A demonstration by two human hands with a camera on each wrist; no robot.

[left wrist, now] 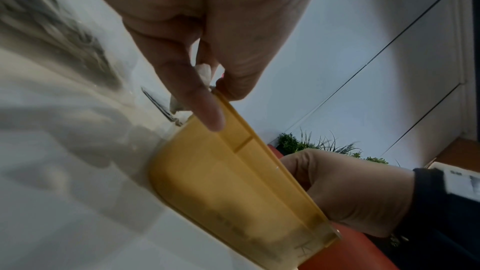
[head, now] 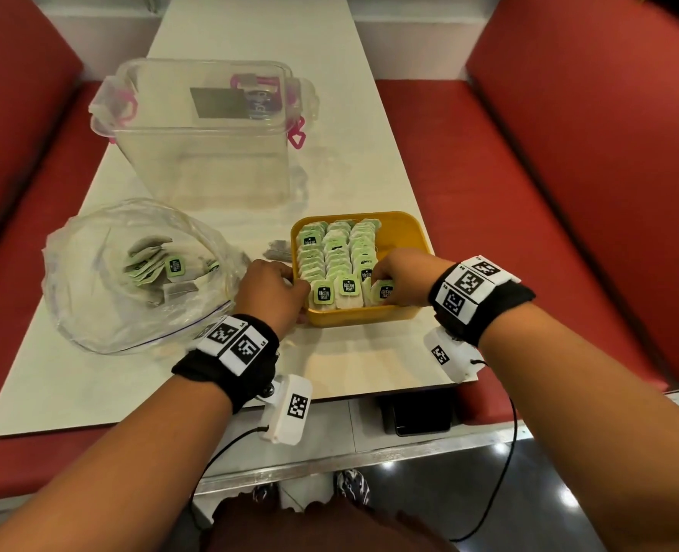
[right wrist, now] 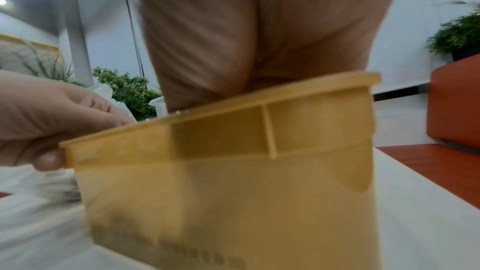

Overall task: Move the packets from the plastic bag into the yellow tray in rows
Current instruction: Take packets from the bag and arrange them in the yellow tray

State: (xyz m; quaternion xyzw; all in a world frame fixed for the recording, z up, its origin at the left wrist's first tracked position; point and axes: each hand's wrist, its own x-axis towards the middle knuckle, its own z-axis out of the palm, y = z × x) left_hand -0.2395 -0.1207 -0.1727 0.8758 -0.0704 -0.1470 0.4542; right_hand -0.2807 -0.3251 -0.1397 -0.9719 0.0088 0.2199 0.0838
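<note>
Yellow plastic fills both wrist views: the outer wall of the yellow tray [right wrist: 233, 182], which sits near the table's [head: 90, 376] near right corner. From my left wrist I see my left hand [left wrist: 207, 48] holding the tray's left rim, thumb on the outside wall and fingers curled over the edge; only the head view shows what lies inside. There, three rows of packets [head: 337, 256] stand on edge, filling the left part of the tray, and my right hand [head: 399, 276] reaches in at the near end of the third row, fingertips pinching one packet [head: 383, 292]. The right wrist view hides those fingers behind the rim. I count three green labels facing me at the near ends of the rows. Left of the tray lies one plastic bag [head: 130, 272], open, with several packets left inside; I cannot count them. Farther back stands one clear lidded container [head: 206, 129] with pink clips.
</note>
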